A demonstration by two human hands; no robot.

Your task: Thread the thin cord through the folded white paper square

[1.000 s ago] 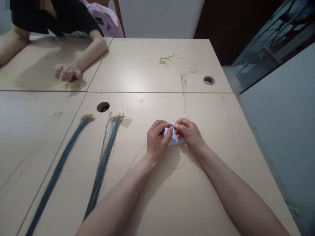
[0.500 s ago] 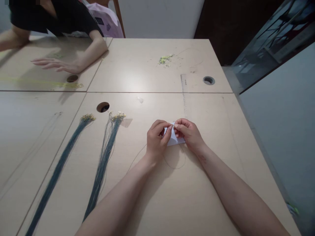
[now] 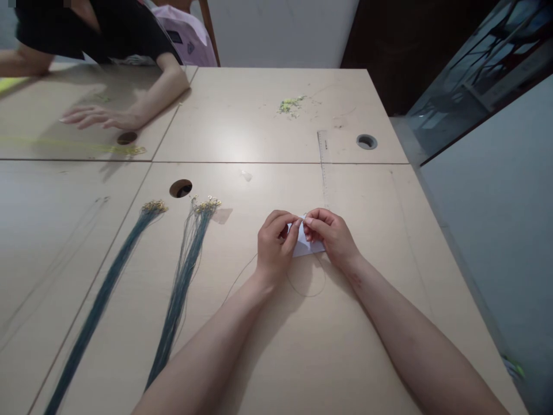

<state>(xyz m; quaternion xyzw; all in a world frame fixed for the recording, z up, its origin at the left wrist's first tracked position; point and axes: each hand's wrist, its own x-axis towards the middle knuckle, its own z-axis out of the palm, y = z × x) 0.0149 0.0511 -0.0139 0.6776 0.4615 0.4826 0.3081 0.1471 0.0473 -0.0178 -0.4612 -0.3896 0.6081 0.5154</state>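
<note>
My left hand [image 3: 276,239] and my right hand [image 3: 326,230] meet fingertip to fingertip, each closed in a pinch. Between them they hold a thin dark cord [image 3: 307,296], which hangs in a loop below and also runs out left under my left wrist. The exact bit at the fingertips is too small to make out. A white card [image 3: 306,246] lies on the table beneath my hands, partly covered by them. Left of my hands rest two bundles of blue-green cords, a nearer bundle [image 3: 184,282] and a farther bundle [image 3: 106,294], with gold-coloured clasps at their far ends.
A clear ruler [image 3: 322,155] lies beyond my hands, and green-yellow scraps [image 3: 291,105] farther back. The table has round holes, one near the bundles [image 3: 180,188]. Across at the left, another person's hand [image 3: 101,117] rests near yellow cords [image 3: 125,150].
My hands stay in place, with only a slight shift of the fingertips. The other person's hand has moved a little right, and something yellow now shows by their other arm.
</note>
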